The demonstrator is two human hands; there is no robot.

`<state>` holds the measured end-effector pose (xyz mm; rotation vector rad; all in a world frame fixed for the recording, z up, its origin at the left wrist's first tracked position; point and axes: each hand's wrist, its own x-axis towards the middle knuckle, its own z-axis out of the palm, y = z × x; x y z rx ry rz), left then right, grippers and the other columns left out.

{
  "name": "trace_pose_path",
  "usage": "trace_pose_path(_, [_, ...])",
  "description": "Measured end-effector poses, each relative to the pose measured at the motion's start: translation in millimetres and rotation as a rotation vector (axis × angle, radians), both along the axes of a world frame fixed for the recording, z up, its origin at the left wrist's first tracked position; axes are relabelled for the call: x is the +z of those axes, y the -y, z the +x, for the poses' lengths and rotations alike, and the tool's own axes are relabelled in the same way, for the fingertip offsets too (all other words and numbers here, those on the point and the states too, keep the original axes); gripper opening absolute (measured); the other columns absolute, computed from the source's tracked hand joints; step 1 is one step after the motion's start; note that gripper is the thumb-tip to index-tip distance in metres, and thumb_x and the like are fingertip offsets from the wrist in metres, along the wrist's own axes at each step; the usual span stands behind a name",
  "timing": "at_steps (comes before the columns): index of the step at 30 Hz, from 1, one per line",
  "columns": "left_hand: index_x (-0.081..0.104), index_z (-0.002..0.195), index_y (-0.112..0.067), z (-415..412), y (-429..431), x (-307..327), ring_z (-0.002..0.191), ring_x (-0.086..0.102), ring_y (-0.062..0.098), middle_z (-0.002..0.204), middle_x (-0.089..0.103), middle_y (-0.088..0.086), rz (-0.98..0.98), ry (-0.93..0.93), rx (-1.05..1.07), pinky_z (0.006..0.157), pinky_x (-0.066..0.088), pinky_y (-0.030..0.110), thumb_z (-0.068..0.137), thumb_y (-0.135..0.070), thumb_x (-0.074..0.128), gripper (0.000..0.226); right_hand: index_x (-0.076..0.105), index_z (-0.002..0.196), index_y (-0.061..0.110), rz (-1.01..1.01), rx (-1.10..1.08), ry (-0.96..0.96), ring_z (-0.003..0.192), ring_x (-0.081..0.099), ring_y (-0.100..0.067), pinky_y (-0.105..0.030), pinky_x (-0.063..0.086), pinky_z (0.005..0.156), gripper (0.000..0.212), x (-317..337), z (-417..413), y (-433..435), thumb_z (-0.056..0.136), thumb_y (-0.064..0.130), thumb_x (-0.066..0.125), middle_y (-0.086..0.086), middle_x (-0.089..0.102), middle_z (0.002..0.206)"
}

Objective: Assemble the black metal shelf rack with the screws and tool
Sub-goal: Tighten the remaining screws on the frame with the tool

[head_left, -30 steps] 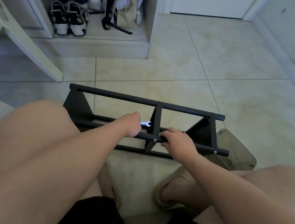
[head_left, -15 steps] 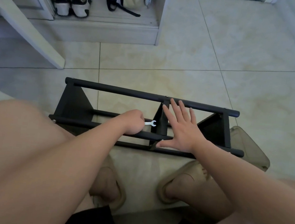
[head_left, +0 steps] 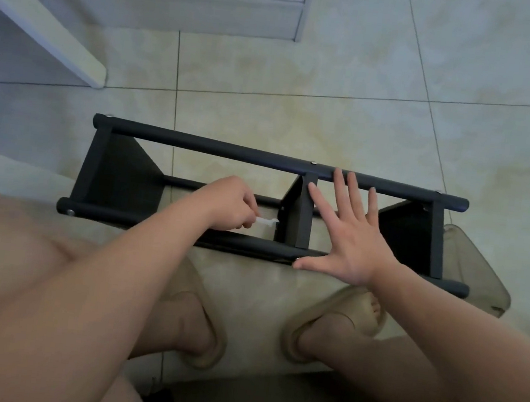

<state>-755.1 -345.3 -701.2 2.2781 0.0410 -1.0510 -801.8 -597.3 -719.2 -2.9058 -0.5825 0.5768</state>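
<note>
Black metal rack (head_left: 213, 148) beneath straight, spread right fingers (head_left: 339, 192); small silver wrench (head_left: 268, 222) pinched between curled left fingers (head_left: 246, 218).

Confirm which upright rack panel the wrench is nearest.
The middle panel: the wrench in the left hand nearly touches it; the end panels sit farther off.

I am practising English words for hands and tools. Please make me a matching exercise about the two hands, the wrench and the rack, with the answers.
1 left hand
2 right hand
3 wrench
4 rack

a black, on the tiled floor
b fingers spread open
c small, silvery, held
d fingers curled, gripping

Pairs: 1-d, 2-b, 3-c, 4-a.
</note>
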Motion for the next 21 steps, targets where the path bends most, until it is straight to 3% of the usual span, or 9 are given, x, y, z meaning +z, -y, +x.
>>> trace_pose_path(10, [0.074, 0.073, -0.028, 1, 21, -13, 0.078, 0.066, 0.01, 0.075, 0.072, -0.009, -0.086, -0.003, -0.005, 0.072, 0.052, 0.025, 0.081, -0.018, 0.073, 0.012, -0.013, 0.16, 0.037, 0.03, 0.001, 0.049, 0.152, -0.028, -0.03, -0.059, -0.013, 0.122, 0.124, -3, -3, -1, 0.065, 0.102, 0.033, -0.008, -0.029, 0.166])
trace_pose_path(17, [0.071, 0.078, -0.018, 5, 38, -15, 0.075, 0.07, 0.011, 0.081, 0.074, 0.003, -0.382, -0.204, 0.314, 0.074, 0.056, 0.031, 0.085, -0.014, 0.071, 0.008, -0.002, 0.163, 0.031, 0.031, 0.011, 0.069, 0.154, -0.022, -0.033, -0.06, -0.007, 0.123, 0.124, -1, -3, -3, 0.067, 0.1, 0.034, -0.012, -0.022, 0.168])
trace_pose_path(21, [0.068, 0.095, -0.012, 6, 40, -19, 0.072, 0.073, 0.011, 0.077, 0.075, 0.001, -0.399, -0.3, 0.43, 0.071, 0.054, 0.028, 0.091, -0.019, 0.07, 0.008, 0.002, 0.164, 0.028, 0.032, 0.016, 0.082, 0.155, -0.019, -0.035, -0.061, -0.004, 0.124, 0.124, -2, -4, -3, 0.068, 0.099, 0.035, -0.013, -0.018, 0.169])
